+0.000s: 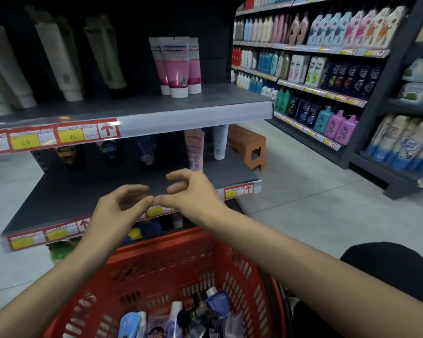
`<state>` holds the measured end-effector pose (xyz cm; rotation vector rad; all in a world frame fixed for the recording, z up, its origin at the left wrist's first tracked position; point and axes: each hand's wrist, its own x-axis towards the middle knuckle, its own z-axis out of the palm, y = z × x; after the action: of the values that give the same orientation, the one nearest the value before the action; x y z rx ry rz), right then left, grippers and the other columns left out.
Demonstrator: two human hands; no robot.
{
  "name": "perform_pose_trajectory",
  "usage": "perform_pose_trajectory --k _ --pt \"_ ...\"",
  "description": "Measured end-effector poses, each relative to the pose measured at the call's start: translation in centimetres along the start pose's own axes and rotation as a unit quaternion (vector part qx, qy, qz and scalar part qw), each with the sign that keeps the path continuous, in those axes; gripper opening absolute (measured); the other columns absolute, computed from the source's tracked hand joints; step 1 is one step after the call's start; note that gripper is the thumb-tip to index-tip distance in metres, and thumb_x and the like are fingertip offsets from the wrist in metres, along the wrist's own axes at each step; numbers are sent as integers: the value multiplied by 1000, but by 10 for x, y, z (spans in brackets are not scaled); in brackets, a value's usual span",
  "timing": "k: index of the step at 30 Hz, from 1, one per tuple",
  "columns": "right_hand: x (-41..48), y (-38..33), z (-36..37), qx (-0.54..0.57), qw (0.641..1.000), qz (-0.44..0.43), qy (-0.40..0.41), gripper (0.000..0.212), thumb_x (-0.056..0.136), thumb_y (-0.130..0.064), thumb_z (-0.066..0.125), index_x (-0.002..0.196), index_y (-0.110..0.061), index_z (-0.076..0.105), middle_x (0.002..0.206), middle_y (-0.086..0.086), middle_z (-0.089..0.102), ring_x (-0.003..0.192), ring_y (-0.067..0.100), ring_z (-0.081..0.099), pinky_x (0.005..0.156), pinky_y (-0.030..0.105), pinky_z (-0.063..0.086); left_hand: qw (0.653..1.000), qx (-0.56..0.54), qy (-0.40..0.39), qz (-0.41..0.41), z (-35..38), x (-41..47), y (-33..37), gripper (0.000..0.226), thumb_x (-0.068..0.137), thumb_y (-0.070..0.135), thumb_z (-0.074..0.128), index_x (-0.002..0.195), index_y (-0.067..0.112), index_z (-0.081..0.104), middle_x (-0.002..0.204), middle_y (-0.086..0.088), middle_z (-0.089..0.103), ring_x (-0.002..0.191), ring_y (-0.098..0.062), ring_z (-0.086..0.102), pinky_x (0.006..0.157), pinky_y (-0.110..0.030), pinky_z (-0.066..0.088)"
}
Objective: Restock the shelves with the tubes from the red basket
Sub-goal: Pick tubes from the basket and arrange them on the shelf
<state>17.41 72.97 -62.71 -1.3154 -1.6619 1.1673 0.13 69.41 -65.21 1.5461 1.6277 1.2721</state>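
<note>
The red basket (171,267) stands at the bottom centre, with several tubes (174,318) lying in its bottom. Above its far rim, in front of the lower grey shelf (83,191), my left hand (119,211) and my right hand (193,191) hover close together. Their fingertips almost meet. Both have loosely curled fingers and hold nothing. On the upper shelf (205,101) stand three pink-and-white tubes (177,67) on their caps. A peach tube (195,148) and a white tube (219,142) stand at the back right of the lower shelf.
White and dark tubes (59,62) line the upper shelf's left side. Dark tubes (108,152) stand at the lower shelf's back. An orange stool (248,145) sits on the floor beyond the shelf end. Shelves of bottles (327,69) fill the right side across the aisle.
</note>
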Motion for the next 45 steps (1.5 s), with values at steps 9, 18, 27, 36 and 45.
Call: perform_pose_trajectory --k 9,18,27,36,45 --pt "-31 83 0 -109 991 31 -69 54 72 -29 92 119 -21 68 96 -1 72 86 16 72 89 42 59 998 23 -50 -41 9 -51 -56 14 91 18 74 106 19 75 98 5 77 93 -4 70 80 -11 51" --pt "-45 134 16 -284 920 56 -265 53 82 -30 83 129 -17 63 105 -1 71 95 16 68 85 32 55 953 110 -224 -172 37 -83 -120 14 97 22 69 110 19 71 98 -4 72 92 -17 68 83 -33 54" --pt "-54 153 28 -412 832 -3 -372 43 93 -33 69 131 -16 60 101 -3 63 84 16 52 64 26 38 823 279 -453 -198 58 -99 -205 19 94 13 67 111 9 73 104 -9 74 89 -18 64 73 -25 45" --pt "-49 151 19 -511 776 -84 -360 41 95 -38 64 131 -19 57 117 6 62 104 30 63 83 44 57 643 451 -612 -94 89 -106 -261 46 79 43 78 116 20 63 109 1 67 99 -24 62 75 -29 43" --pt "-32 151 3 -518 780 -90 -340 27 97 -15 55 123 -15 59 114 6 63 104 29 62 80 42 56 621 461 -628 -91 107 -107 -287 47 78 42 81 118 23 66 115 0 70 103 -23 65 74 -25 38"
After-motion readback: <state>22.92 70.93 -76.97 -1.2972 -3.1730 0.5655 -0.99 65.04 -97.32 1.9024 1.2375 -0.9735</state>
